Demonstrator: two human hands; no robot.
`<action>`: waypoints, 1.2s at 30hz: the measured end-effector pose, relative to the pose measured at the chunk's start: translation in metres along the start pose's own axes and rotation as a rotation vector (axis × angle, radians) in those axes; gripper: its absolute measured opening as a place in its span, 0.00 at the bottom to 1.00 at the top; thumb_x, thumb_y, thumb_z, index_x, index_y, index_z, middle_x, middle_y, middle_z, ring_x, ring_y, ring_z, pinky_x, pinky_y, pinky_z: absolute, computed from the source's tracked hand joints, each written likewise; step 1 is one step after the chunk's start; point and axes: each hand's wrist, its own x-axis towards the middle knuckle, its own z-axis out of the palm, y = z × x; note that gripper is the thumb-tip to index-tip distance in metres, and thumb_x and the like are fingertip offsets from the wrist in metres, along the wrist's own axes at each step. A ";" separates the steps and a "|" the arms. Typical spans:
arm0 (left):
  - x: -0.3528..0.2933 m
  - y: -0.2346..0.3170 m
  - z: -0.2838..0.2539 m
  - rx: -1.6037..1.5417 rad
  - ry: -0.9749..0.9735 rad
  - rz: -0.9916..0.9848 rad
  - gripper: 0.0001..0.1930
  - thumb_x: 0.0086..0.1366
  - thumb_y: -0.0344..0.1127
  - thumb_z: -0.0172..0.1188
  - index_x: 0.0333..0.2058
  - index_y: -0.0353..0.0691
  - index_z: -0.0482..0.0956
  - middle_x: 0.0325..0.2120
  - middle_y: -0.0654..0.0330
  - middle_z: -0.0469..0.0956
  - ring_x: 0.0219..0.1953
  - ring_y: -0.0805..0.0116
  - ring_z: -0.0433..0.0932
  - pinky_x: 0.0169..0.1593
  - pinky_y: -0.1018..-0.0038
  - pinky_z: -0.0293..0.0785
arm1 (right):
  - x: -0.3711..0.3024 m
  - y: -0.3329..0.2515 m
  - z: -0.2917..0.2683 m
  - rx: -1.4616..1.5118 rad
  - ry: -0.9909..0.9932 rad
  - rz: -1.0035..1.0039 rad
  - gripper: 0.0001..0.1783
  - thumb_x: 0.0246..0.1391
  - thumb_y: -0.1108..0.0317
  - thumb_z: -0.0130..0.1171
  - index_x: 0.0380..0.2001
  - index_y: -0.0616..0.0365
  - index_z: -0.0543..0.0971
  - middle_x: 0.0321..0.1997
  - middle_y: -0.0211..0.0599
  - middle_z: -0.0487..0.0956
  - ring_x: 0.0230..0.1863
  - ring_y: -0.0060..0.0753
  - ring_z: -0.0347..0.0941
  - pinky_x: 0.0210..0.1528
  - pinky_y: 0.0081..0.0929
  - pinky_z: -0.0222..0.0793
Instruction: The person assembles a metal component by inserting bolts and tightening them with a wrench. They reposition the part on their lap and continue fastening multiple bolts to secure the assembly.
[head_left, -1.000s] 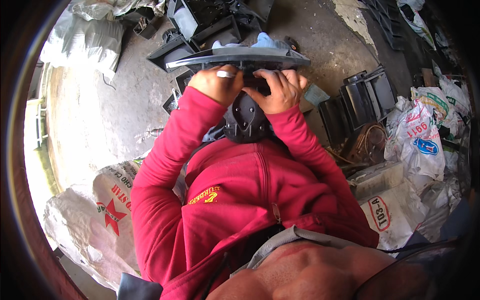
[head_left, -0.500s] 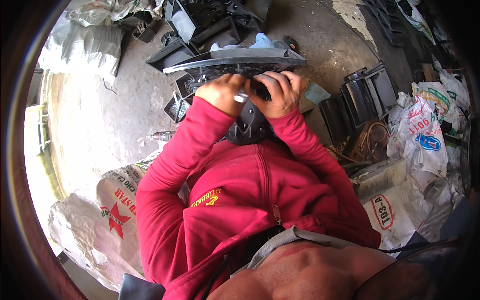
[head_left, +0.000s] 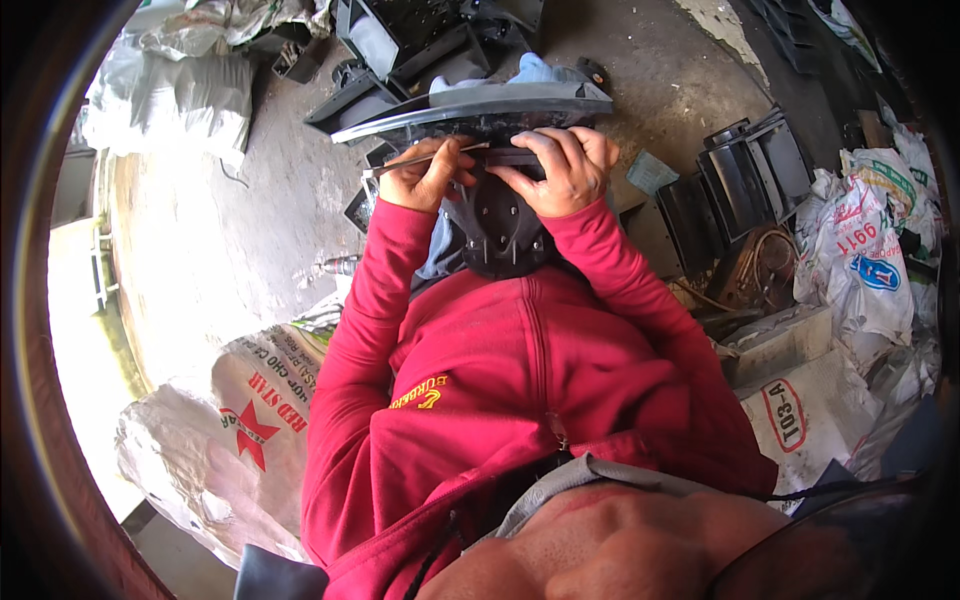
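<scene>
A large black plastic part [head_left: 500, 225] rests across my lap, with a long curved grey-black rim [head_left: 470, 112] at its far side. My left hand [head_left: 418, 180] is closed around a thin, flat, stick-like tool [head_left: 385, 168] whose exact kind I cannot make out. Its length runs crosswise over the part, and its right end lies near my right hand. With bent fingers, my right hand [head_left: 568, 170] grips a dark edge of the black part. The fingertips and the spot between both hands are partly hidden.
Black plastic housings [head_left: 400, 45] lie on the floor ahead, and more black parts [head_left: 730, 185] stand at right beside a coil of hose [head_left: 770, 265]. A power drill [head_left: 340, 265] is at left. White sacks [head_left: 225, 430] flank me; printed bags [head_left: 860, 240] pile up at far right.
My left hand has turned and drawn back left, so the thin tool now shows lengthwise. My right hand stays on the part, fingers slightly shifted. The whole view has moved a little.
</scene>
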 end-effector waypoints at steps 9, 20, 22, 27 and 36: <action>0.000 0.032 0.026 0.929 0.107 0.528 0.06 0.58 0.36 0.60 0.29 0.41 0.78 0.21 0.56 0.78 0.22 0.61 0.79 0.25 0.71 0.74 | 0.004 0.006 -0.002 0.022 -0.015 0.006 0.20 0.34 0.50 0.69 0.33 0.41 0.77 0.34 0.15 0.76 0.39 0.29 0.66 0.45 0.34 0.56; 0.012 0.008 0.009 0.450 -0.086 0.331 0.12 0.66 0.37 0.52 0.38 0.37 0.80 0.24 0.60 0.80 0.24 0.72 0.79 0.23 0.78 0.73 | -0.007 0.008 0.005 0.070 -0.003 0.055 0.31 0.29 0.53 0.72 0.42 0.40 0.75 0.32 0.15 0.78 0.40 0.27 0.66 0.47 0.34 0.52; 0.004 0.004 -0.002 0.167 -0.062 0.036 0.15 0.68 0.39 0.49 0.41 0.32 0.78 0.25 0.59 0.79 0.25 0.74 0.78 0.23 0.80 0.72 | -0.007 0.010 0.009 0.070 0.000 0.028 0.30 0.30 0.50 0.72 0.40 0.40 0.75 0.32 0.14 0.77 0.39 0.26 0.66 0.46 0.33 0.53; 0.001 0.003 0.009 0.096 0.029 0.097 0.15 0.67 0.38 0.51 0.42 0.30 0.76 0.26 0.56 0.80 0.25 0.72 0.78 0.24 0.81 0.72 | 0.003 0.008 0.001 0.037 0.007 0.007 0.30 0.28 0.53 0.75 0.38 0.46 0.75 0.36 0.15 0.79 0.36 0.28 0.69 0.43 0.29 0.59; -0.001 0.037 0.044 1.257 0.086 0.543 0.06 0.56 0.36 0.61 0.33 0.46 0.78 0.23 0.60 0.77 0.24 0.57 0.79 0.26 0.68 0.75 | -0.001 0.008 0.004 0.077 -0.031 0.034 0.27 0.32 0.54 0.70 0.41 0.40 0.75 0.33 0.18 0.79 0.40 0.28 0.66 0.47 0.33 0.53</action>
